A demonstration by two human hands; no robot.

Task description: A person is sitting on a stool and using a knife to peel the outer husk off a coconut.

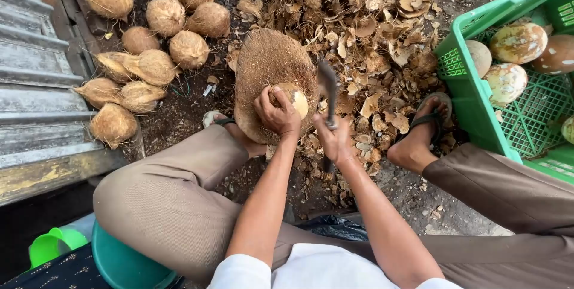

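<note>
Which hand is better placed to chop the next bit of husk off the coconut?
Right: the right hand already grips the knife beside the coconut, while the left hand steadies it on the block.

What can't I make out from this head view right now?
- Coconut on the block: its near side is covered by the left hand.
- Knife: blade blurred, handle hidden inside the right hand.
- Green crate: cut off by the right edge, so its full contents are unseen.
- Pile of husked coconuts: cut off at the top edge.
</note>
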